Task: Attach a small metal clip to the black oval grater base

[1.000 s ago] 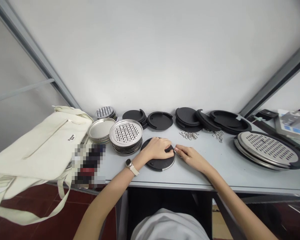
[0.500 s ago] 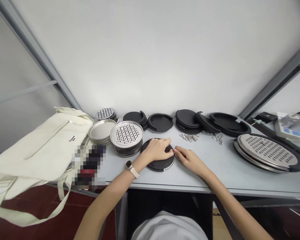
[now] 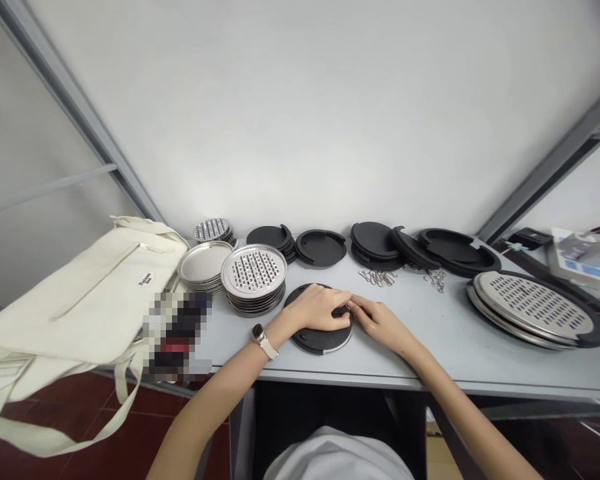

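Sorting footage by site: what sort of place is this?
Likely a small workshop or assembly bench: stacked round silver perforated metal plates, round black discs and loose small silver metal clips on a flat grey tabletop.

The black disc [image 3: 311, 341] looks matt plastic. From it, at ten o'clock, the grater stack [image 3: 254, 272] is shiny, rough-punched metal; at two, the clips [image 3: 379, 277] are bright metal wire; at nine, the bag [image 3: 95, 283] is matt cloth.
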`<state>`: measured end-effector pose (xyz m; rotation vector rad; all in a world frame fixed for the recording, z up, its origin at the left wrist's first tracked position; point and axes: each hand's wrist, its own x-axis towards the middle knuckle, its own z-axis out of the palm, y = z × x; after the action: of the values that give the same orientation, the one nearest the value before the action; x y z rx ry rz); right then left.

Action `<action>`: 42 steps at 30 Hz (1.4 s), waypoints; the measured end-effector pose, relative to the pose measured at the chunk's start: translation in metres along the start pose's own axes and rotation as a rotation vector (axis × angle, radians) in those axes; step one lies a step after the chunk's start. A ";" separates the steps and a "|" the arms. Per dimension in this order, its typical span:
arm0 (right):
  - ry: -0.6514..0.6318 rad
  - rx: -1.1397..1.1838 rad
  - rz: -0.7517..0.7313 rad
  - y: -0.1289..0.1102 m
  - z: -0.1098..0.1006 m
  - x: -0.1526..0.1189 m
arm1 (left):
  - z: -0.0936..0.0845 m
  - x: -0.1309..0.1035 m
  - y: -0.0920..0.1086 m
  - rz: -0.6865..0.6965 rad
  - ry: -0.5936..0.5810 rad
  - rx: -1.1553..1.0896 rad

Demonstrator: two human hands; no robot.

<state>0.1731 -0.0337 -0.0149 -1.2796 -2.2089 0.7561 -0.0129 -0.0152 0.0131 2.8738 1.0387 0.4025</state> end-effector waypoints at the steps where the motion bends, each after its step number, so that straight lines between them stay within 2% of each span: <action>1: -0.007 -0.001 -0.001 0.000 -0.001 0.000 | 0.000 0.000 0.000 -0.011 -0.001 -0.004; 9: -0.012 -0.006 -0.004 0.002 -0.002 -0.001 | 0.000 0.003 0.002 -0.119 -0.018 -0.031; 25: 0.002 -0.041 0.003 0.001 -0.003 0.000 | 0.005 0.003 0.001 -0.128 0.049 -0.025; 42: 0.010 -0.031 0.005 0.002 -0.001 0.000 | 0.003 0.003 0.003 -0.165 -0.001 -0.045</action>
<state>0.1755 -0.0322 -0.0154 -1.3022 -2.2186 0.7185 -0.0078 -0.0154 0.0116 2.7232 1.2380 0.4069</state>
